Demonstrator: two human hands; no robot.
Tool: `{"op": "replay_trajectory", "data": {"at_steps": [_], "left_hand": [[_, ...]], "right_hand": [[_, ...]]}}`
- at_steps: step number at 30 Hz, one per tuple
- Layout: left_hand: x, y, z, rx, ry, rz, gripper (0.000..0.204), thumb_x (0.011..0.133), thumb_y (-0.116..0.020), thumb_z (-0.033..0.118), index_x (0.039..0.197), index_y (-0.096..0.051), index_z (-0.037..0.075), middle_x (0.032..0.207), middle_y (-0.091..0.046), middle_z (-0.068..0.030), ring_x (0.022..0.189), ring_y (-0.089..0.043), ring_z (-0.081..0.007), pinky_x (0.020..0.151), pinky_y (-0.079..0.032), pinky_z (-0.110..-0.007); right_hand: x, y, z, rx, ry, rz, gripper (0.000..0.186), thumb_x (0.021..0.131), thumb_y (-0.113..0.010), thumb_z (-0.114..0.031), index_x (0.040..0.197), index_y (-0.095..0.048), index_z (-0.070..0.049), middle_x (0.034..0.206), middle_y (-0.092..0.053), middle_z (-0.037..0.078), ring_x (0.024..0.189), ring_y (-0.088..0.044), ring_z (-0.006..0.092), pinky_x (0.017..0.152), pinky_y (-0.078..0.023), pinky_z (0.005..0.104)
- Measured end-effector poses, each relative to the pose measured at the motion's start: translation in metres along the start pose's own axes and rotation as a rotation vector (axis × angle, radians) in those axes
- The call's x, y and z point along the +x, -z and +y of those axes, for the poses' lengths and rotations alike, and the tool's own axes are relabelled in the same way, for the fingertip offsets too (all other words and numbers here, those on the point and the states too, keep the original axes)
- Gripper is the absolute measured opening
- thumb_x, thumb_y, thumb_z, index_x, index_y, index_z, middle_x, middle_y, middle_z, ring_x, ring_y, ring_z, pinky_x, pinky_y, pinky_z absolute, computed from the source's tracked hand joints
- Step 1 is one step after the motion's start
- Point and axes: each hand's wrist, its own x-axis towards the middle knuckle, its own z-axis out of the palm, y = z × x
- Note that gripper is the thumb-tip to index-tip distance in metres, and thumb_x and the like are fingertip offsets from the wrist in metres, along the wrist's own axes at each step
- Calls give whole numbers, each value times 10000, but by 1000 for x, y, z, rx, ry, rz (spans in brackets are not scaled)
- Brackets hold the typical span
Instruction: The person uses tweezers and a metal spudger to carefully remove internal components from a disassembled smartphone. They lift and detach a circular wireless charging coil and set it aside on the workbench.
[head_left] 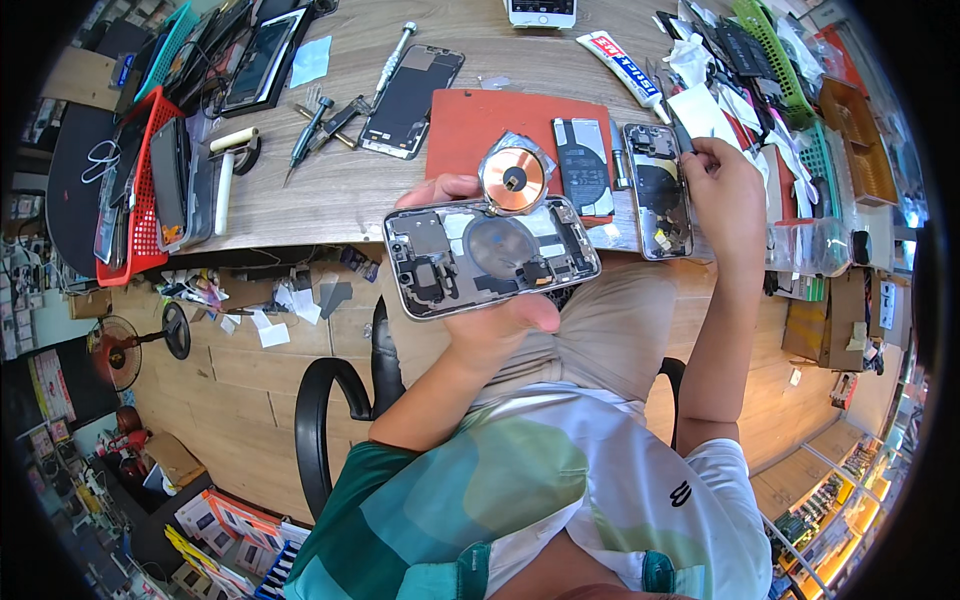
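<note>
My left hand (495, 326) is closed round an opened phone (445, 285), held tilted above the table's front edge with its inner parts facing up. A round copper coil (516, 178) stands out past the phone's far edge, over the red mat. Beside the mat lies a second opened phone (658, 205), long side toward me. My right hand (722, 190) is at that phone's right edge, fingers bent and pinched together. Whatever they grip, if anything, is hidden. Between the two phones a dark battery (583, 165) rests on the mat.
The red mat (465, 125) lies on a wood-grain table. Farther left are a phone screen (415, 100), screwdrivers (308, 142), a white roller (224, 192) and a red basket (140, 225). A glue tube (622, 72), paper scraps and a green basket (775, 60) crowd the right.
</note>
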Motion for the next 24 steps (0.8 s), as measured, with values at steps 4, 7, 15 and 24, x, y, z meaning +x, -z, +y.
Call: {"op": "replay_trajectory", "data": {"at_steps": [4,7,15,24], "left_hand": [[-2,-3,3,11,5,9,1379,499,-1015,631,1503,-282,36,1366,-458,-99,1299,-484,-225,1129,-423,-397],[-3,-3,-1,-9,-15,27,1369,520,-1012,622,1509,-272,34,1362,-443,-96,1311,-464,-227,1138,-406,-400],[-7,-3,2,-2,17,13,1337,588,-1011,574,1563,-235,88,1405,-435,-113,1345,-453,-242,1152,-426,-415],[-9,-2,-6,-12,-39,2,1310,630,-958,637,1588,-232,116,1423,-451,-104,1350,-461,-229,1164,-416,-425]], "right_hand": [[3,0,5,-68,57,116,282,1004,-670,-191,1188,-758,4,1053,-768,202,941,-740,359,873,-562,441],[4,2,14,-119,174,260,267,1049,-606,-159,1220,-738,-3,1145,-751,218,1043,-722,365,917,-548,434],[-34,35,-24,554,11,342,256,1120,-577,-156,1254,-750,-22,1029,-721,47,726,-556,100,651,-428,247],[-117,54,-93,510,581,19,262,942,-727,28,1203,-743,36,909,-646,113,720,-579,193,613,-437,290]]}}
